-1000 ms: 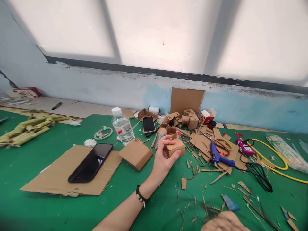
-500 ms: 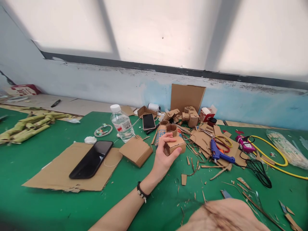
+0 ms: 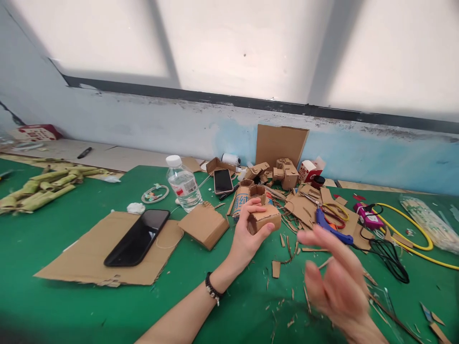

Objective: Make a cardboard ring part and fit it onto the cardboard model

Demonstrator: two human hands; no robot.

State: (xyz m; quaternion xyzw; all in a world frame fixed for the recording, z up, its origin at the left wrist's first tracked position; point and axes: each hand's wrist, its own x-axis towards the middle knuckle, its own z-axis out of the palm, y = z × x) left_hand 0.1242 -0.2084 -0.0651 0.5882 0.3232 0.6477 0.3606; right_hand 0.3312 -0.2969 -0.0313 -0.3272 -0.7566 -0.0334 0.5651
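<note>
Between the thumb and fingers of my left hand [image 3: 248, 234] is a small brown cardboard box [image 3: 266, 219] with rounded edges, held above the table. My right hand [image 3: 339, 274] hovers to the right of it, blurred, with fingers apart and nothing seen in them. Beyond the right hand lies a blue glue gun [image 3: 332, 229] on cardboard scraps. Just behind the held piece stand cardboard tubes [image 3: 241, 198], one with blue print. To the left, a flat cardboard box [image 3: 203, 225] rests on the green table.
A water bottle [image 3: 183, 184] stands left of the hands. A black phone [image 3: 138, 238] lies on a cardboard sheet [image 3: 86, 248]. At the back sits a cardboard camera model [image 3: 287, 173]. Yellow tubing [image 3: 426, 239] and a black cable [image 3: 389, 260] lie at right, with cardboard shreds around.
My right hand has risen from the lower edge toward the held box, its fingers now spread. My left hand keeps its hold on the cardboard box, nearly still.
</note>
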